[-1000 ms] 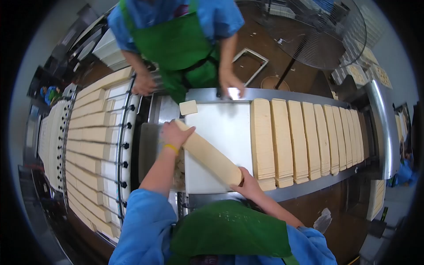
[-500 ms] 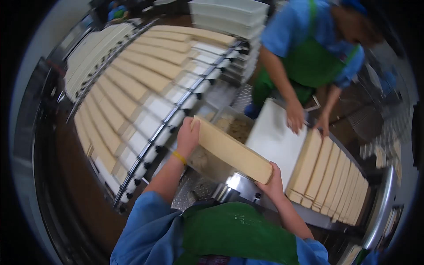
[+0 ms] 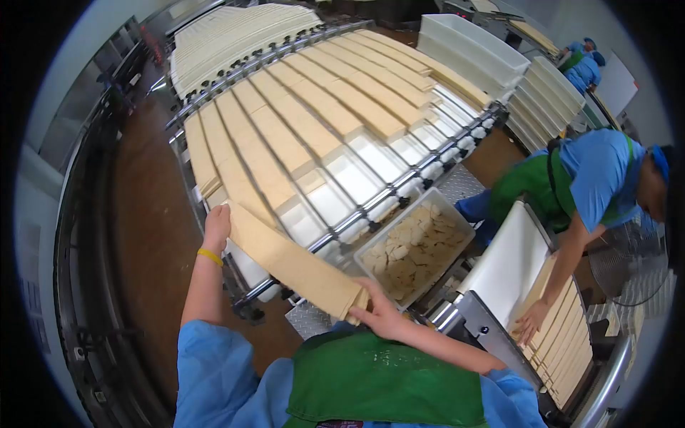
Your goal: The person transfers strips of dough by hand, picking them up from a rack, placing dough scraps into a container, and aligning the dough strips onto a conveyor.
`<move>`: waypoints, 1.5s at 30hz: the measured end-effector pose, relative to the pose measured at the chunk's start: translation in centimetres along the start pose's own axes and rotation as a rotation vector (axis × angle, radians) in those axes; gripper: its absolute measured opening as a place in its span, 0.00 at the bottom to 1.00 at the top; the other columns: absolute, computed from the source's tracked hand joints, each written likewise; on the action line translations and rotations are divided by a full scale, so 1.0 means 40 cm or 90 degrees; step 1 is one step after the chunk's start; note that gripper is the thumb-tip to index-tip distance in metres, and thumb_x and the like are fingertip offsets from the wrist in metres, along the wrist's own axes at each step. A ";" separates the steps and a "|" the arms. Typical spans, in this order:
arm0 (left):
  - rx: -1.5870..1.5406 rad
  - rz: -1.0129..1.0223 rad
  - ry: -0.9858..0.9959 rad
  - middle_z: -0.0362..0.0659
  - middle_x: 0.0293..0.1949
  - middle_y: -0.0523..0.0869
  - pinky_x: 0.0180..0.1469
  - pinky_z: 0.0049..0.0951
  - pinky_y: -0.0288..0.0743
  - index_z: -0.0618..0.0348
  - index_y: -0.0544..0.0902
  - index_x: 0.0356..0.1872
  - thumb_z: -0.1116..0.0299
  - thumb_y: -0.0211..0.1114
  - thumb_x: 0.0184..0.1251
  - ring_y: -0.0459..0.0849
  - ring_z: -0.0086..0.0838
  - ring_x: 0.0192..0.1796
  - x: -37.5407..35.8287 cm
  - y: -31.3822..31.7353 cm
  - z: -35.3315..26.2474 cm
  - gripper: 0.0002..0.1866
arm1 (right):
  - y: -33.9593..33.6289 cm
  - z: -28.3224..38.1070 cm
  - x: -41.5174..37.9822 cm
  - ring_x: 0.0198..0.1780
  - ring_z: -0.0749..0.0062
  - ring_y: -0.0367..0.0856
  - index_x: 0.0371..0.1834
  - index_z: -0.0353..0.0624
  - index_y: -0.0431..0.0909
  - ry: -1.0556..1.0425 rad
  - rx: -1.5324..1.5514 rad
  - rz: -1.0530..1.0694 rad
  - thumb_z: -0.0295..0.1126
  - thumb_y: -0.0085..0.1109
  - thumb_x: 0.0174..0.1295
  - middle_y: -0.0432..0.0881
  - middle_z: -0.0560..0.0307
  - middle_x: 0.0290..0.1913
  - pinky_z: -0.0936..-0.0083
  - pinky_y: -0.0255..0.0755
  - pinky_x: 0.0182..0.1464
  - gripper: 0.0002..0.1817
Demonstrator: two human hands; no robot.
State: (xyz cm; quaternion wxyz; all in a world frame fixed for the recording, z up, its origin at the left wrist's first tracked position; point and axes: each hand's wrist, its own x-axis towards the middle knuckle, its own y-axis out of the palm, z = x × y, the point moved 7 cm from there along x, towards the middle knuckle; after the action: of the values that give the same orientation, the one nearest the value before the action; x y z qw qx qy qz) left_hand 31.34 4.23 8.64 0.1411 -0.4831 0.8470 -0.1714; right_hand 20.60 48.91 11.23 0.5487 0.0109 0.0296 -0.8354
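A long, pale beige stack of flat sheets (image 3: 289, 262) slants across the view between my two hands. My left hand (image 3: 217, 227), with a yellow band on its wrist, grips the stack's upper left end. At the lower right end, my right hand (image 3: 378, 312) is wrapped round the other end, where the layered edges show. The held stack is over the near left edge of a rack (image 3: 357, 167), where similar long stacks (image 3: 307, 107) lie in rows between thin metal bars.
A white bin of broken pieces (image 3: 414, 246) stands right of the rack. A co-worker (image 3: 589, 178) leans over a white belt (image 3: 510, 260), one hand on a row of upright stacks (image 3: 564, 342). White tubs (image 3: 471, 53) stand behind. Two more people (image 3: 581, 68) are far back.
The view has turned left towards the rack. My hands have carried the held stack from beside the white belt to the rack's near edge. The co-worker has bent lower over the row.
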 end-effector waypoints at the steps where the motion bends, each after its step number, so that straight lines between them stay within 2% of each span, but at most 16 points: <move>1: 0.072 0.003 0.003 0.44 0.35 0.84 0.40 0.28 0.73 0.66 0.81 0.41 0.62 0.53 0.72 0.80 0.26 0.38 0.001 -0.049 0.038 0.15 | 0.060 -0.001 0.017 0.61 0.66 0.69 0.70 0.44 0.50 0.024 0.040 0.024 0.26 0.58 0.65 0.63 0.51 0.61 0.68 0.69 0.62 0.34; 4: 0.157 0.015 -0.006 0.45 0.35 0.84 0.40 0.30 0.74 0.66 0.80 0.42 0.63 0.54 0.71 0.81 0.27 0.38 -0.003 -0.111 0.076 0.14 | 0.201 -0.061 0.037 0.60 0.70 0.68 0.68 0.46 0.52 0.114 0.100 0.059 0.21 0.59 0.62 0.64 0.53 0.59 0.72 0.72 0.58 0.34; 7: 0.052 0.088 -0.067 0.49 0.35 0.84 0.42 0.34 0.74 0.67 0.79 0.42 0.62 0.56 0.67 0.83 0.33 0.40 0.090 -0.105 0.179 0.15 | 0.279 -0.087 0.066 0.60 0.69 0.68 0.66 0.46 0.53 0.165 0.131 0.073 0.19 0.61 0.59 0.65 0.53 0.57 0.73 0.72 0.57 0.35; 10: 0.317 0.163 0.030 0.56 0.38 0.84 0.45 0.38 0.75 0.68 0.77 0.45 0.62 0.57 0.63 0.83 0.45 0.42 0.161 -0.085 0.174 0.17 | 0.359 -0.108 0.102 0.60 0.65 0.68 0.67 0.46 0.54 0.185 0.170 0.082 0.20 0.62 0.57 0.66 0.50 0.57 0.70 0.70 0.58 0.36; 14: 0.438 0.144 0.115 0.65 0.45 0.81 0.53 0.44 0.73 0.68 0.74 0.50 0.63 0.53 0.64 0.79 0.58 0.50 0.247 -0.063 0.173 0.19 | 0.423 -0.108 0.158 0.59 0.65 0.69 0.67 0.46 0.53 0.228 0.199 0.083 0.21 0.61 0.58 0.65 0.49 0.57 0.70 0.70 0.57 0.36; 21: 0.300 0.026 0.174 0.65 0.47 0.79 0.54 0.46 0.71 0.68 0.71 0.52 0.65 0.52 0.71 0.77 0.59 0.51 0.160 -0.173 0.061 0.17 | 0.447 -0.127 0.246 0.57 0.70 0.71 0.68 0.44 0.53 0.213 0.067 0.063 0.18 0.59 0.59 0.68 0.51 0.56 0.72 0.72 0.57 0.35; 24: 0.252 -0.145 0.231 0.60 0.46 0.81 0.53 0.43 0.72 0.68 0.71 0.52 0.66 0.51 0.73 0.80 0.52 0.50 0.188 -0.235 0.083 0.15 | 0.442 -0.115 0.343 0.56 0.67 0.73 0.67 0.42 0.59 0.189 0.009 0.014 0.20 0.60 0.59 0.72 0.47 0.54 0.72 0.72 0.56 0.32; 27: 0.051 -0.287 0.210 0.52 0.46 0.81 0.53 0.38 0.73 0.66 0.71 0.53 0.67 0.49 0.74 0.80 0.42 0.50 0.176 -0.298 0.096 0.14 | 0.443 -0.136 0.421 0.55 0.66 0.74 0.68 0.42 0.59 0.241 0.068 0.004 0.21 0.61 0.58 0.72 0.46 0.55 0.72 0.72 0.56 0.34; 28: -0.160 -0.260 0.161 0.46 0.49 0.79 0.52 0.38 0.75 0.62 0.69 0.56 0.65 0.47 0.76 0.78 0.34 0.53 0.182 -0.300 0.121 0.14 | 0.440 -0.130 0.423 0.55 0.65 0.75 0.68 0.42 0.60 0.305 0.124 0.020 0.21 0.62 0.57 0.72 0.47 0.55 0.72 0.73 0.56 0.34; 30: -0.412 -0.180 0.050 0.45 0.54 0.77 0.52 0.40 0.74 0.59 0.68 0.58 0.64 0.46 0.77 0.77 0.35 0.55 0.108 -0.268 0.091 0.15 | 0.430 -0.107 0.404 0.55 0.65 0.75 0.68 0.41 0.60 0.428 0.237 0.052 0.22 0.63 0.56 0.72 0.47 0.55 0.72 0.73 0.55 0.34; 33: -0.609 0.015 -0.011 0.42 0.60 0.73 0.51 0.43 0.75 0.52 0.65 0.62 0.60 0.42 0.79 0.74 0.33 0.60 -0.017 -0.199 0.059 0.17 | 0.345 -0.066 0.348 0.57 0.65 0.74 0.67 0.40 0.62 0.337 0.150 0.077 0.22 0.60 0.56 0.72 0.48 0.56 0.72 0.72 0.57 0.32; 37: -0.798 0.204 -0.144 0.40 0.54 0.80 0.48 0.37 0.76 0.47 0.71 0.59 0.52 0.42 0.77 0.79 0.33 0.54 -0.194 -0.059 -0.010 0.18 | 0.139 -0.091 0.183 0.59 0.67 0.72 0.66 0.40 0.63 0.299 0.278 0.074 0.20 0.55 0.54 0.74 0.51 0.56 0.72 0.69 0.58 0.32; 39: -0.835 0.230 -0.204 0.43 0.49 0.82 0.47 0.35 0.76 0.53 0.74 0.55 0.50 0.45 0.76 0.81 0.34 0.50 -0.258 0.030 -0.008 0.20 | -0.019 -0.193 0.073 0.56 0.67 0.75 0.66 0.41 0.63 0.270 0.201 -0.125 0.22 0.54 0.56 0.75 0.52 0.56 0.74 0.72 0.53 0.30; 41: -0.764 0.357 -0.197 0.48 0.48 0.82 0.47 0.37 0.77 0.59 0.76 0.51 0.52 0.47 0.75 0.82 0.35 0.49 -0.295 0.143 0.037 0.21 | -0.158 -0.257 -0.064 0.53 0.69 0.77 0.66 0.42 0.61 0.333 0.111 -0.366 0.24 0.55 0.60 0.74 0.52 0.56 0.77 0.73 0.48 0.29; 43: -0.678 0.420 -0.132 0.51 0.48 0.82 0.49 0.38 0.79 0.65 0.76 0.46 0.56 0.51 0.74 0.82 0.36 0.49 -0.359 0.250 -0.044 0.19 | -0.233 -0.281 -0.205 0.47 0.71 0.80 0.64 0.42 0.62 0.407 0.124 -0.473 0.27 0.55 0.63 0.77 0.51 0.52 0.78 0.73 0.43 0.26; 45: -0.674 0.466 -0.203 0.53 0.48 0.81 0.49 0.39 0.80 0.64 0.75 0.46 0.64 0.54 0.71 0.82 0.38 0.48 -0.426 0.358 -0.119 0.13 | -0.259 -0.331 -0.306 0.43 0.73 0.80 0.62 0.41 0.64 0.398 0.242 -0.511 0.26 0.53 0.63 0.80 0.52 0.48 0.78 0.73 0.41 0.23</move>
State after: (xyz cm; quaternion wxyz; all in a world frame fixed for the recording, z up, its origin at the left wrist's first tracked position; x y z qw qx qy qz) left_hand 26.79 26.54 8.08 0.0574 -0.1877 0.8949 0.4008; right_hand 15.77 65.03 -0.96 0.1399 0.3457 0.0417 -0.9269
